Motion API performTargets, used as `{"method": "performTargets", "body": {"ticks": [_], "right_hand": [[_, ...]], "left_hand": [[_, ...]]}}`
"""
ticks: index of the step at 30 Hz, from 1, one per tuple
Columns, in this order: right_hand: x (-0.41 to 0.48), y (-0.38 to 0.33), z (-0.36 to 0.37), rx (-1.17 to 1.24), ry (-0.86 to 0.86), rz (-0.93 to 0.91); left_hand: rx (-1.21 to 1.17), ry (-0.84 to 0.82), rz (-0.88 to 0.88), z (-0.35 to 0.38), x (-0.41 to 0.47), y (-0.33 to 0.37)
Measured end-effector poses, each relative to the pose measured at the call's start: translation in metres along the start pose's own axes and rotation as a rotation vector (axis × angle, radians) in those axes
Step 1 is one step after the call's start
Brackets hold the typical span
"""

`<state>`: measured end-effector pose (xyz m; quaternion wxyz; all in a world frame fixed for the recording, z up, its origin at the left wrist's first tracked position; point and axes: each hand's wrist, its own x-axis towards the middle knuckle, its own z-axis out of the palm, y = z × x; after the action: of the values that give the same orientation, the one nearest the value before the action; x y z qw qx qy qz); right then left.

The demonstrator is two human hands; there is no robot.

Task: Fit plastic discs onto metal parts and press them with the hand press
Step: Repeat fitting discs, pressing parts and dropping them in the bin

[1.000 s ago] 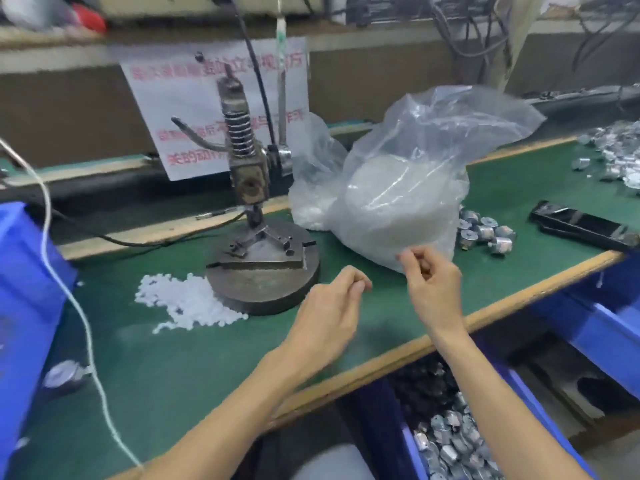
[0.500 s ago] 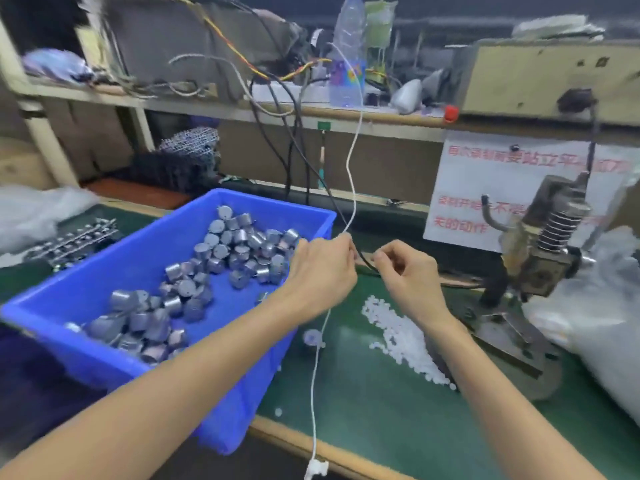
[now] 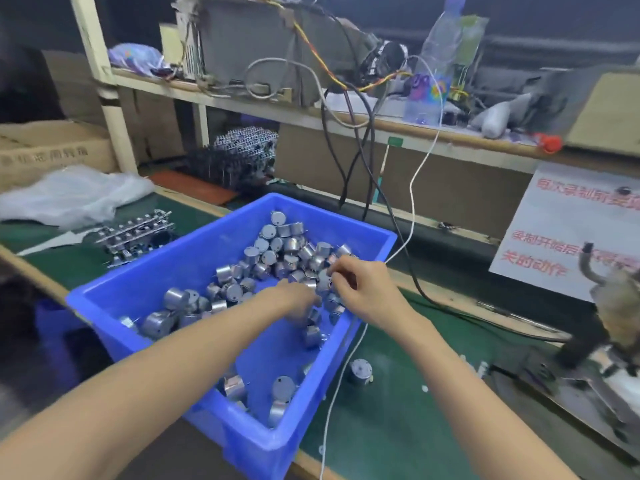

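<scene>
Evidently stock is being picked: on the worktop (image 3: 398,420)'s left, the blue bin (image 3: 166,282) holds the metal parts (image 3: 273,251) heaped. The right hand (image 3: 367,292) pinches one metal part (image 3: 323,284), probably to lift it out; whether the left hand (image 3: 294,301) grips anything I cannot tell.

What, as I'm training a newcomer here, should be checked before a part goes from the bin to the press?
1. Stock in blue bin: ok, many metal parts.
2. Right hand grip: ok, fingers curl on a metal part.
3. Left hand: cannot tell, blurred among the parts.
4. White cable: not ok, it runs under the right wrist, over the bin's rim.
5. Hand press free: cannot tell, blurred at the frame edge.
6. Disc fitted: cannot tell, none visible.
</scene>
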<state>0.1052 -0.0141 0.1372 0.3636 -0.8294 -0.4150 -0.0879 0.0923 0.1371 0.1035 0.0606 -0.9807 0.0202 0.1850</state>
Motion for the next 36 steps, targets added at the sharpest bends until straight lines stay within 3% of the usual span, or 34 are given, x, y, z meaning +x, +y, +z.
{"method": "performTargets", "body": {"ticks": [6, 9, 12, 14, 17, 20, 23, 26, 30, 32, 36], "right_hand": [[0.0, 0.004, 0.002, 0.095, 0.08, 0.053], [0.0, 0.003, 0.002, 0.155, 0.105, 0.099], [-0.003, 0.002, -0.007, 0.294, 0.142, 0.211], [-0.006, 0.002, -0.021, 0.403, 0.153, 0.284], [-0.02, 0.007, -0.05, 0.482, 0.171, 0.295], [-0.046, 0.025, -0.074, 0.52, 0.23, 0.374], [-0.084, 0.05, -0.086, 0.486, 0.229, 0.496], [-0.133, 0.073, -0.084, 0.393, 0.271, 0.631], [-0.194, 0.091, -0.068, 0.498, 0.279, 0.771], [-0.212, 0.092, -0.059, 0.558, 0.288, 0.77], [-0.226, 0.087, -0.042, 0.62, 0.346, 0.743]], "left_hand": [[0.03, 0.117, 0.012, 0.008, 0.011, 0.004], [-0.27, 0.319, -0.057, -0.018, -0.003, -0.003], [-0.53, 0.568, 0.002, -0.048, -0.025, -0.001], [-0.609, 0.714, 0.073, -0.067, -0.039, 0.013], [-0.56, 0.794, 0.168, -0.089, -0.052, 0.05], [-0.333, 0.753, 0.218, -0.096, -0.051, 0.096], [-0.204, 0.561, 0.257, -0.09, -0.04, 0.142], [-0.243, 0.359, 0.208, -0.07, -0.025, 0.174], [-0.35, 0.082, 0.132, -0.014, -0.004, 0.187], [-0.485, 0.062, 0.11, 0.011, 0.0, 0.188], [-0.698, 0.173, 0.073, 0.033, 0.004, 0.191]]}}
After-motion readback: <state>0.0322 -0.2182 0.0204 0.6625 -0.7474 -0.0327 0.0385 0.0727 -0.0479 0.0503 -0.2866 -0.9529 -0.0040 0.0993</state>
